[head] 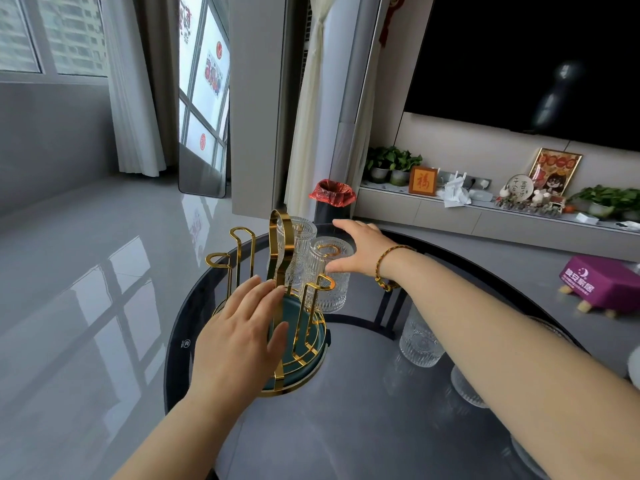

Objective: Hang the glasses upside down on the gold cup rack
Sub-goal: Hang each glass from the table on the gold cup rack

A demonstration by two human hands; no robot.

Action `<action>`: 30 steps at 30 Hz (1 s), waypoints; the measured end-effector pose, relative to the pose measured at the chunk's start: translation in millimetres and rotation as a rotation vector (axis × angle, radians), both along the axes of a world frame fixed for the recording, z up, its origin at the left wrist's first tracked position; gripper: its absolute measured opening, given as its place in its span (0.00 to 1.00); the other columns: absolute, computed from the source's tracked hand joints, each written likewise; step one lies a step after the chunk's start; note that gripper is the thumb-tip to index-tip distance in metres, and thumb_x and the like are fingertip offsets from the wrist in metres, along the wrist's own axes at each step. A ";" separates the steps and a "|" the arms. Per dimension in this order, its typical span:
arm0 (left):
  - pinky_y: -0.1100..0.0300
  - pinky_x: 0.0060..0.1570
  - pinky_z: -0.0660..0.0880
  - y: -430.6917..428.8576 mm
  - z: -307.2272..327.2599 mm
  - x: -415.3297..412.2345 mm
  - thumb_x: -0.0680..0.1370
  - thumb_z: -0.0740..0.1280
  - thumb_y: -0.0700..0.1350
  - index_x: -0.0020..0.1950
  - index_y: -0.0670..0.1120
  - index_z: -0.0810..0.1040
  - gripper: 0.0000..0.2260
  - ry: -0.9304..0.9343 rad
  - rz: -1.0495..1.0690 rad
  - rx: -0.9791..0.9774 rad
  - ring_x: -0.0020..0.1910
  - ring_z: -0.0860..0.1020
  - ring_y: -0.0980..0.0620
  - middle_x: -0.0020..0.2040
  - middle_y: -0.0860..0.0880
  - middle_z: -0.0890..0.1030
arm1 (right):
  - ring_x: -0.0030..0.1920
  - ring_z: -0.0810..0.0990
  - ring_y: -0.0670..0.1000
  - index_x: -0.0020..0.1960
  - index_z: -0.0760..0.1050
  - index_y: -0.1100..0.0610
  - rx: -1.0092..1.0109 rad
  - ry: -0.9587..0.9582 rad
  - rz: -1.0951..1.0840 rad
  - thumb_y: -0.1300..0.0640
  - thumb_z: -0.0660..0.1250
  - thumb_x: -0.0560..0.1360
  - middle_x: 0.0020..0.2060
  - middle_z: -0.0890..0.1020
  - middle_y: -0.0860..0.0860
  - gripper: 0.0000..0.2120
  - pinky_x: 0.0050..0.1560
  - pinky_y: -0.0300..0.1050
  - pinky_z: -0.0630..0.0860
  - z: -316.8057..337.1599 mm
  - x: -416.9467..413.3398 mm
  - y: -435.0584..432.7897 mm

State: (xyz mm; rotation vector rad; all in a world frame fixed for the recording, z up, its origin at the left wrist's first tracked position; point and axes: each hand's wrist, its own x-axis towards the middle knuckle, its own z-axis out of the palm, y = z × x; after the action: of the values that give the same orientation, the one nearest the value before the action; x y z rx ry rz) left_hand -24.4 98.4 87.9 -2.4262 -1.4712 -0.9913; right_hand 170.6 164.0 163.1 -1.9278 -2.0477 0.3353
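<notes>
— What's on the table (346,427)?

— A gold rack (282,306) on a round teal base (304,355), towards the far left of the dark glass top. Its thin arms end in loops, and a taller gold handle rises from the middle.

— Any glasses on it?

— Two ribbed ones, both upside down. One glass (329,275) sits over an arm on the right side of the rack; a second glass (301,251) hangs just behind it, partly hidden by the handle. The arms on the left are bare.

— And the hands?

— The right hand (360,251) reaches in from the right, a beaded bracelet (388,268) at the wrist. Its thumb lies against the side of the nearer hung glass and the fingers stretch over the upturned bottom. They're spread rather than clamped, touching it, not truly gripping.

— The left?

— The left hand (242,327) is flat, fingers straight and close together, holding nothing. It hangs in front of the rack's near left side, fingertips by the central handle; whether it actually touches the gold wire, I can't tell.

— More glasses around?

— Yes. A third glass (420,341) stands on the table just under the right forearm, well apart from the rack. Further ribbed glass shows below the arm lower right, too hidden to describe.

— Beyond the table?

— A bin (332,199) with a red liner on the floor beside the curtain.
</notes>
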 end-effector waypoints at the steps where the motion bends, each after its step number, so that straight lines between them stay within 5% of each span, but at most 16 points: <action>1: 0.40 0.39 0.78 -0.2 -0.7 -0.1 0.63 0.76 0.43 0.54 0.41 0.78 0.21 -0.004 -0.001 -0.007 0.54 0.78 0.37 0.52 0.40 0.83 | 0.71 0.54 0.56 0.70 0.53 0.52 0.029 0.040 -0.011 0.49 0.70 0.66 0.72 0.59 0.54 0.39 0.69 0.53 0.58 0.6 2.9 -6.2; 10: 0.39 0.57 0.67 -1.2 -3.0 0.8 0.70 0.65 0.49 0.59 0.41 0.74 0.21 0.038 0.003 0.000 0.61 0.73 0.36 0.58 0.38 0.79 | 0.63 0.65 0.46 0.65 0.65 0.53 0.353 0.462 -0.207 0.58 0.68 0.68 0.65 0.68 0.51 0.26 0.62 0.37 0.60 -53.3 32.8 -100.5; 17: 0.48 0.68 0.45 -4.5 2.1 0.6 0.70 0.55 0.56 0.69 0.46 0.60 0.29 0.050 -0.044 -0.049 0.69 0.49 0.48 0.72 0.41 0.62 | 0.68 0.64 0.52 0.67 0.61 0.56 0.356 0.687 -0.537 0.60 0.69 0.68 0.68 0.66 0.56 0.31 0.67 0.45 0.60 -125.8 38.7 -135.8; 20: 0.48 0.69 0.47 -7.2 5.7 0.7 0.74 0.55 0.60 0.70 0.47 0.58 0.28 0.065 -0.055 -0.096 0.72 0.54 0.44 0.73 0.42 0.60 | 0.69 0.63 0.54 0.69 0.56 0.57 0.320 0.742 -0.690 0.58 0.70 0.67 0.69 0.64 0.58 0.35 0.67 0.47 0.60 -144.7 40.5 -133.7; 25: 0.42 0.69 0.56 -11.6 6.2 2.3 0.73 0.65 0.50 0.70 0.49 0.59 0.27 0.093 -0.054 -0.144 0.72 0.55 0.40 0.73 0.41 0.59 | 0.71 0.59 0.56 0.71 0.46 0.58 0.251 0.833 -0.797 0.56 0.71 0.66 0.72 0.57 0.57 0.43 0.69 0.49 0.58 -159.0 45.1 -114.9; 30: 0.46 0.70 0.55 -11.7 4.9 0.3 0.74 0.62 0.53 0.71 0.53 0.53 0.28 0.163 -0.038 -0.180 0.74 0.50 0.43 0.75 0.45 0.54 | 0.71 0.59 0.56 0.71 0.45 0.58 0.339 0.886 -0.880 0.58 0.73 0.64 0.73 0.55 0.56 0.47 0.70 0.49 0.58 -161.5 56.6 -93.7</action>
State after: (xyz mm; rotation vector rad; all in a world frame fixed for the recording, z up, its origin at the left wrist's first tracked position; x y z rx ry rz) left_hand -24.0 86.7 92.8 -2.5968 -1.5224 -0.6738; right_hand 227.2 70.3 1.6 -1.7752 -0.5839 0.4575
